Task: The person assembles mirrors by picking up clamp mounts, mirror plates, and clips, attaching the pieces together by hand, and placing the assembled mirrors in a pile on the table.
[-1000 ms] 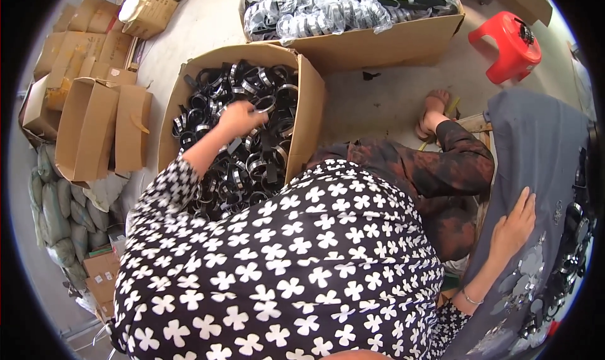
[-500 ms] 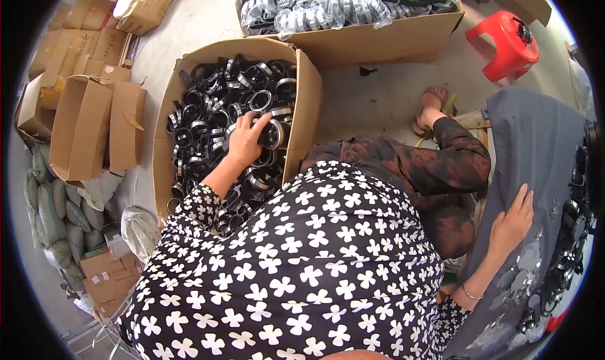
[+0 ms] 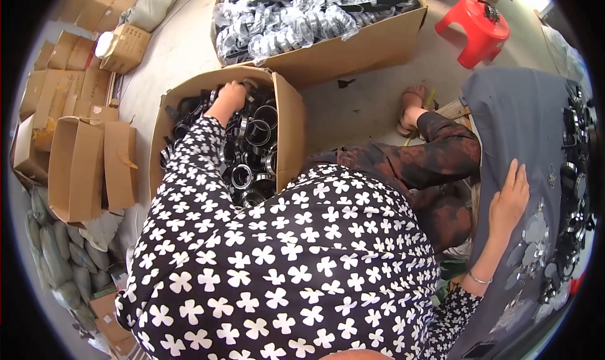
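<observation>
My left hand (image 3: 232, 97) reaches into the far end of an open cardboard box (image 3: 291, 124). Its fingers are curled down at the pile of black and silver ring-shaped pieces (image 3: 258, 132), and what they grip is hidden. Beside its fingertips shows the edge of one ring (image 3: 251, 84). My right hand (image 3: 509, 202), a thin bracelet at its wrist, lies flat on a grey cloth (image 3: 498, 117) with fingers stretched out and nothing in them. Just right of it are scattered flat silver discs (image 3: 535, 234) and a row of black and silver pieces (image 3: 572, 190).
Behind the box stands a larger carton (image 3: 359, 52) of plastic-wrapped pieces. A red stool (image 3: 474, 29) is at the far right, with a small dark item on it. Empty cartons (image 3: 75, 165) and filled sacks (image 3: 60, 253) line the left. My bent leg (image 3: 435, 139) lies between box and cloth.
My left hand has moved farther into the box toward its far wall, and its fingers have curled. The view has shifted; my right hand still rests on the cloth.
</observation>
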The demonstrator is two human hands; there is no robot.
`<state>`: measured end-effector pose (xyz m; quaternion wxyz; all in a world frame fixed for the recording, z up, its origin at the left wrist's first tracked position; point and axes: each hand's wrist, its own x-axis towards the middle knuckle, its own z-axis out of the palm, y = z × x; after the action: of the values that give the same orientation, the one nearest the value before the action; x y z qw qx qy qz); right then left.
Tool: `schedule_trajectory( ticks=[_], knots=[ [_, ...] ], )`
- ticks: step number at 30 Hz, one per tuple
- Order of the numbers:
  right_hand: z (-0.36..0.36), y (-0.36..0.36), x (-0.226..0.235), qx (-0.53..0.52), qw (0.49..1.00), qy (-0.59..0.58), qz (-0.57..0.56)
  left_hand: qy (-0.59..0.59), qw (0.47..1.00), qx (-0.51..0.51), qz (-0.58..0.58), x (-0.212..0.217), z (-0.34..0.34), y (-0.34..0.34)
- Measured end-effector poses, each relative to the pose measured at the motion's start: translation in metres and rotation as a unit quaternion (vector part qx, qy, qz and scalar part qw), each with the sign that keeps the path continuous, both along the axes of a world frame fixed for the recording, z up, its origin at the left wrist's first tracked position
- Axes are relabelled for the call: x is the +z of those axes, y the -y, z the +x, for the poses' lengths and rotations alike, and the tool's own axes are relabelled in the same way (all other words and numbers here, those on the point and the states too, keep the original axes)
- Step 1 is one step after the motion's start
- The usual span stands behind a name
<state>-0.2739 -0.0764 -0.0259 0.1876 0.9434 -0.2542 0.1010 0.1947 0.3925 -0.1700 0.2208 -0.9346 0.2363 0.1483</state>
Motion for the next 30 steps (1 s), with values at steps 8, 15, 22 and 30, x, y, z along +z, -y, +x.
schedule_trajectory(
  ticks=[8, 15, 22, 30],
  knots=[
    [0.002, 0.008, -0.001, -0.001, 1.0, -0.018, 0.012, -0.085, 0.995, -0.013, -0.045, 0.099, 0.019, -0.007],
    [0.0, -0.006, 0.022, -0.015, 0.998, -0.014, 0.066, -0.176, 0.847, 0.075, -0.497, 0.196, -0.006, 0.064],
    [0.08, -0.067, 0.057, 0.091, 0.722, 0.29, 0.621, -0.55, 0.442, -0.067, -0.705, 0.196, -0.133, 0.286],
    [0.055, -0.079, 0.028, 0.131, 0.185, 0.526, 0.82, -0.716, 0.306, -0.061, -0.625, 0.178, -0.244, 0.407]
  ],
)
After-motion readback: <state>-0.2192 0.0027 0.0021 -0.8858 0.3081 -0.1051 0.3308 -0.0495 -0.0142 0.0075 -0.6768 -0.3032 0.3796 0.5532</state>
